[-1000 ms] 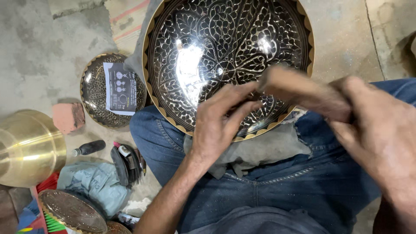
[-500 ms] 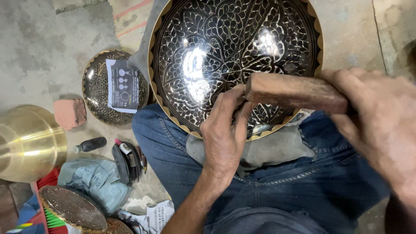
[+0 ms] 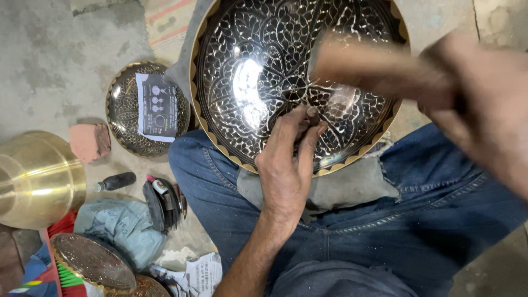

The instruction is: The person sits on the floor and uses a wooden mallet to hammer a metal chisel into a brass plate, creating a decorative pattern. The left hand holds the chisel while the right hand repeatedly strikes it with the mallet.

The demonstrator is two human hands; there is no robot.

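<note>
Right now a big engraved metal bowl (image 3: 258, 71) rests on the person's lap. Above it, the right hand (image 3: 484, 104) grips a wooden mallet (image 3: 379, 69), lying sideways. Below, the left hand (image 3: 286, 165) pinches a small chisel (image 3: 311, 114) against the bowl.

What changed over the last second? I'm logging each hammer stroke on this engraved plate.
The right hand lifted the wooden block up and off the left hand, and it now blurs above the engraved plate. The left hand's fingers slid further onto the plate, pinching a small tool. Plate, lap cloth and floor items stayed put.
</note>
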